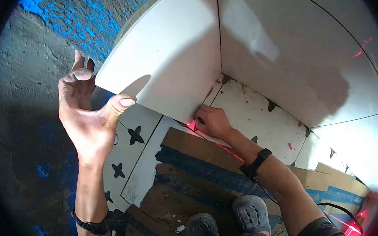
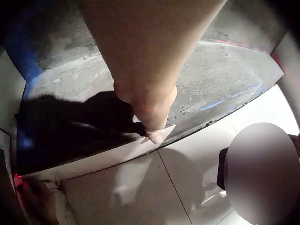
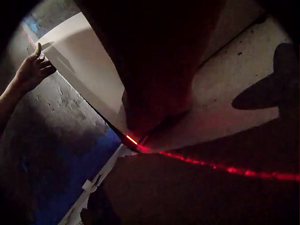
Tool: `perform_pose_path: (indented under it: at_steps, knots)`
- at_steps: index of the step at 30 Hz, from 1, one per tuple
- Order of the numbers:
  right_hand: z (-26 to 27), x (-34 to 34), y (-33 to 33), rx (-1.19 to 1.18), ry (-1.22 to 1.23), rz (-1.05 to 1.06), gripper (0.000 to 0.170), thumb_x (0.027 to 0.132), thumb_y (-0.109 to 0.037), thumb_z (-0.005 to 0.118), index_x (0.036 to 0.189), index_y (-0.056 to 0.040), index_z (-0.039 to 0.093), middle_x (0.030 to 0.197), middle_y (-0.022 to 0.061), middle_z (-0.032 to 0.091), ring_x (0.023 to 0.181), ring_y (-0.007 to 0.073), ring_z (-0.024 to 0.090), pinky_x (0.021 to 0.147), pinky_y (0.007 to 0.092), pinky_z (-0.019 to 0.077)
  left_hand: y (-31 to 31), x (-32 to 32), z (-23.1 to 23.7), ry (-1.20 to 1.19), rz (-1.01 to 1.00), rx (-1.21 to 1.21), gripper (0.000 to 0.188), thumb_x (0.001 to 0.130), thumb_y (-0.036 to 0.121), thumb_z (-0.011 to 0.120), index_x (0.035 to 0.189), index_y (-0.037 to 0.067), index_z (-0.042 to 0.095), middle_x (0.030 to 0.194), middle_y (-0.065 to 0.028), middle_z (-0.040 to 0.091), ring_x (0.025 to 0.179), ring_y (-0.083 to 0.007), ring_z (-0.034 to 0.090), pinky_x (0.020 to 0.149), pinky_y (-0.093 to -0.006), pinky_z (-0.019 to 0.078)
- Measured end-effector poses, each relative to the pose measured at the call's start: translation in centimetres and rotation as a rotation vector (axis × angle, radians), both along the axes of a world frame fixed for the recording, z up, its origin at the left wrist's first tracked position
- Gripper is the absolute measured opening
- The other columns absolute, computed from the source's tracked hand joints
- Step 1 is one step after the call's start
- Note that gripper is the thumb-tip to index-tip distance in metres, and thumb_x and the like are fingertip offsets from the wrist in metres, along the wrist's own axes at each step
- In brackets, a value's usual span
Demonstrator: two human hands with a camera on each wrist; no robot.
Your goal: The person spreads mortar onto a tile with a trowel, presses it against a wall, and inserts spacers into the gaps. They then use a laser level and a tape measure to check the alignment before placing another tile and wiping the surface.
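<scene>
A large white tile (image 1: pixel 159 49) stands upright against the rough wall. My left hand (image 1: pixel 87 119) grips its near edge, the thumb on the glossy face and the other fingers behind. The right wrist view also shows this left hand (image 3: pixel 33 72) at the tile's outer corner. Down at the tile's foot, my right hand (image 1: pixel 215 122) has its fingers curled close against the bottom edge, beside the white floor tile (image 1: pixel 252 109). A red laser line (image 3: pixel 206 165) runs across the floor to this spot. Whatever lies inside the right fingers is hidden, so I cannot tell what it is.
Cardboard with blue tape (image 1: pixel 199 154) covers the floor around my feet. Black cross-shaped clips (image 1: pixel 135 134) sit in the floor joints. White tiles (image 1: pixel 287 50) line the adjoining wall. Grey plaster with blue patches (image 1: pixel 81 16) lies behind the upright tile. A cable (image 1: pixel 341 207) runs at right.
</scene>
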State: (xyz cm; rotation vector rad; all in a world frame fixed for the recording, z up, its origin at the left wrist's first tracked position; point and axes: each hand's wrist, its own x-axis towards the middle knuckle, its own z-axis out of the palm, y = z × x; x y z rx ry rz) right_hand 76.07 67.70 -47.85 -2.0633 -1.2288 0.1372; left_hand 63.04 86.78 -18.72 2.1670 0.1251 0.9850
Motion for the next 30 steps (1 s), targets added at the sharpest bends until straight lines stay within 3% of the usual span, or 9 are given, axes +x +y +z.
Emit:
perform_pose_path:
  at_steps: [4,6,10,19,24,30]
  knots:
    - [0.1,0.1,0.1,0.004,0.009,-0.008,0.02,0.081,-0.025,0.071,0.089,-0.0069,0.069,0.092,0.0126,0.065,0.087,0.0342,0.067,0.073,0.0503,0.0558,0.2,0.1,-0.1,0.021,0.007,-0.012,0.079,0.067,0.025,0.099,0.123,-0.002,0.049,0.156,-0.0304,0.041,0.142,-0.0345,0.047,0.12,-0.0497,0.0384]
    - [0.6,0.1,0.2,-0.022,0.007,-0.022,0.021,0.08,-0.026,0.071,0.091,-0.0093,0.07,0.091,0.0116,0.066,0.086,0.0338,0.067,0.072,0.0473,0.055,0.2,0.1,-0.2,-0.016,-0.028,0.04,0.073,0.076,0.023,0.095,0.129,-0.002,0.052,0.128,-0.0119,0.059,0.124,-0.0216,0.056,0.111,-0.038,0.0413]
    - [0.4,-0.7,0.5,-0.021,-0.083,-0.085,0.02,0.08,-0.026,0.071,0.085,-0.0073,0.067,0.089,0.0119,0.064,0.086,0.0341,0.067,0.072,0.0478,0.055,1.0,-0.6,-0.6,0.012,0.07,0.085,0.071,0.082,0.028,0.091,0.132,-0.004,0.053,0.129,-0.0136,0.059,0.124,-0.0232,0.056,0.11,-0.0389,0.042]
    - [-0.5,-1.5,-0.2,-0.049,-0.064,-0.188,0.017,0.088,-0.024,0.067,0.086,-0.0063,0.067,0.09,0.0128,0.063,0.085,0.0332,0.067,0.074,0.0455,0.0553,2.0,-0.7,-1.1,0.022,0.035,0.072,0.071,0.081,0.033,0.092,0.13,-0.001,0.054,0.129,-0.0111,0.057,0.122,-0.0216,0.055,0.11,-0.0372,0.0397]
    - [-0.6,-1.0,-0.9,0.051,-0.007,-0.161,0.015,0.084,-0.024,0.074,0.091,-0.0108,0.073,0.094,0.0103,0.066,0.084,0.033,0.067,0.074,0.0449,0.055,0.1,-0.3,-0.2,0.013,0.016,0.02,0.066,0.081,0.026,0.092,0.126,-0.001,0.054,0.124,-0.01,0.059,0.116,-0.0189,0.057,0.107,-0.0334,0.0404]
    - [-0.2,-0.9,-0.5,0.041,0.047,-0.194,0.018,0.08,-0.024,0.078,0.088,-0.0087,0.074,0.092,0.0119,0.066,0.081,0.0355,0.067,0.071,0.0457,0.0547,-0.2,0.0,0.0,-0.001,-0.015,0.021,0.07,0.077,0.024,0.095,0.128,-0.001,0.052,0.126,-0.0106,0.06,0.122,-0.0188,0.057,0.109,-0.0351,0.0413]
